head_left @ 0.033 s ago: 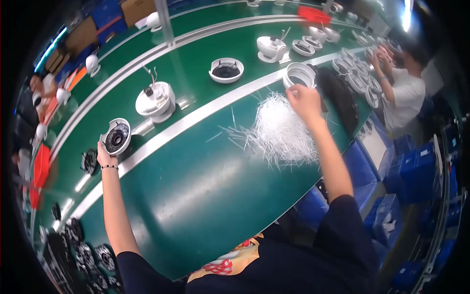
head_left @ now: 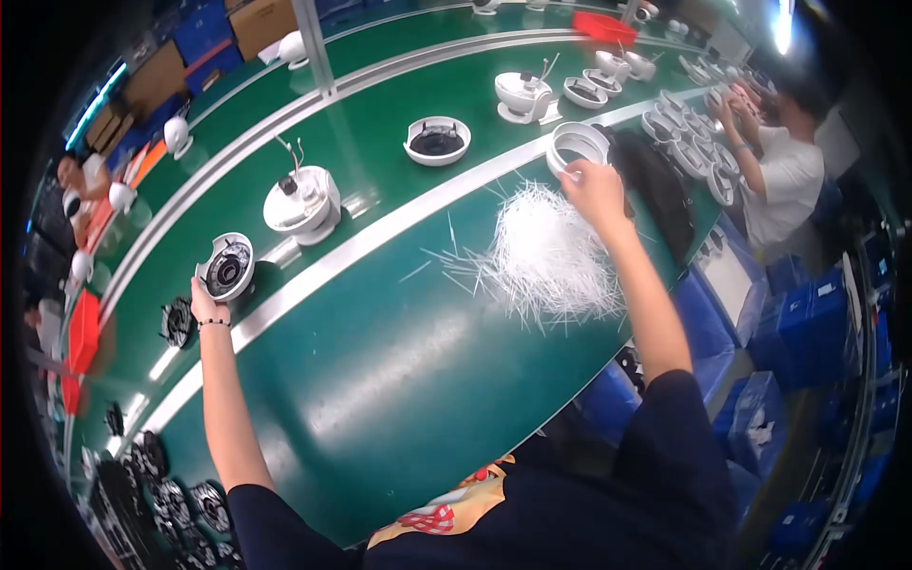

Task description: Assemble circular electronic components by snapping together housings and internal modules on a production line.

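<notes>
White plastic ring housing [head_left: 578, 147] beyond the pile of thin white cable ties [head_left: 546, 252] is pinched by the right hand [head_left: 594, 190], unmoved, while the left hand [head_left: 206, 304] clasps a white dome camera unit [head_left: 226, 267] far left of that pile.

There is one view only, from a fisheye camera on the person's head, which looks steeply down and forward at the green counter [head_left: 399, 380] from close above its near edge. The counter runs diagonally from the lower left to the upper right, its straight edges bending toward the rim. Both forearms enter from the lower edge.
</notes>
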Demonstrator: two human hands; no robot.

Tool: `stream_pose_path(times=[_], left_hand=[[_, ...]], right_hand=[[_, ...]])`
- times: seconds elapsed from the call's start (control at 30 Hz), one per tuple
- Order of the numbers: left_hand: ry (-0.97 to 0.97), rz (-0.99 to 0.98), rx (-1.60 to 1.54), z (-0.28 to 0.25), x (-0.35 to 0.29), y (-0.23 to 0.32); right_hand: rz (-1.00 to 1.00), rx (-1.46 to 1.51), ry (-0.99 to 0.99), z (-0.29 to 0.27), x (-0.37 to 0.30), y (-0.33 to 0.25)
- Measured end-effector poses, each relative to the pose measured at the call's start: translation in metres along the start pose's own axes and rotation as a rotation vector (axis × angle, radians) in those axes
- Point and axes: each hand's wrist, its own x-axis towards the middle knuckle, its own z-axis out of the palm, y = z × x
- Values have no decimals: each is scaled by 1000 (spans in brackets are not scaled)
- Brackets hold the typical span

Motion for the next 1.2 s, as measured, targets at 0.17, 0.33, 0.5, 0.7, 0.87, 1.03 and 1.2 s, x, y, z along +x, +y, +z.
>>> stream_pose_path(times=[0.17, 0.33, 0.5, 0.7, 0.87, 1.03, 1.2], left_hand=[[-43, -41, 24, -33, 76, -11], [28, 540, 1013, -46, 55, 58], [284, 726, 1439, -81, 60, 116], [416, 336, 1459, -121, 85, 54], [410, 441, 1156, -105, 68, 36], [2, 283, 406, -88, -16, 19], [-65, 53, -242, -94, -110, -5]], right_hand=[[88, -141, -160, 46, 26, 18], [184, -342, -321, 46, 45, 35], [-94, -195, 115, 5, 44, 53], [-692, 246, -73, -29, -36, -122], [-941, 568, -741, 1, -120, -182], [-919, 585, -872, 9, -118, -189], [-878, 395, -715, -4, -115, -248]])
